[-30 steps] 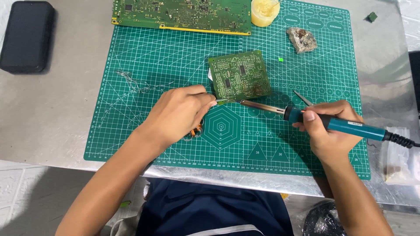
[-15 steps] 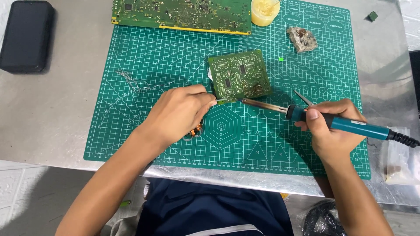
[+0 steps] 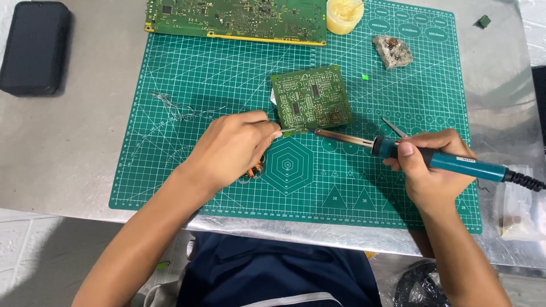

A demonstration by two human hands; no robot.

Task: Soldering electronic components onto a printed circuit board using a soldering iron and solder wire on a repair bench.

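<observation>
A small green circuit board (image 3: 311,98) lies tilted on the green cutting mat (image 3: 199,85). My right hand (image 3: 429,170) grips a teal soldering iron (image 3: 449,164); its metal tip reaches left to the board's lower left corner. My left hand (image 3: 233,146) pinches something thin at that same corner, right at the iron's tip; what it holds is too small to tell. A copper-coloured coil (image 3: 256,169) shows under my left hand. Grey tweezers (image 3: 393,128) lie just above my right hand.
A long green circuit board (image 3: 239,20) lies along the mat's far edge, beside a yellow paste tub (image 3: 342,12) and a crumpled grey lump (image 3: 392,51). A black case (image 3: 35,48) sits far left. Thin wire strands (image 3: 176,108) lie on the mat. A plastic bag (image 3: 517,213) rests right.
My right hand and the soldering iron have shifted very slightly. My left hand stays at the board's corner.
</observation>
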